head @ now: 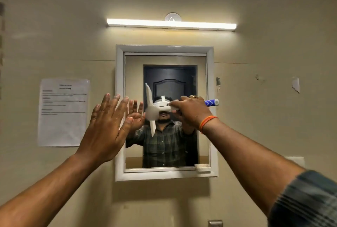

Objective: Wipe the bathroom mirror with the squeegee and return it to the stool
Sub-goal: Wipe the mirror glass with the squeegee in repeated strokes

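At the left of the frame a sheet of printed paper (63,112) is stuck to the beige wall (273,99), its text too blurred to read. Just right of it, at centre left, the left hand (107,126) is raised flat with fingers straight and spread, holding nothing, its fingertips level with the left edge of the mirror frame; whether it touches the glass cannot be told. The mirror (165,152), in a white frame, sits at the centre of the frame, with a lit tube light (171,24) on the wall above it. The squeegee (152,110) is in front of the middle of the glass, its white blade standing nearly upright and its handle running to the right. The right hand (191,112), just right of centre, has its grip closed round that handle, so that only the blue and white handle end sticks out past the fingers toward the right frame edge. An orange band (207,122) circles the right wrist, and a plaid sleeve (308,201) fills the lower right corner.
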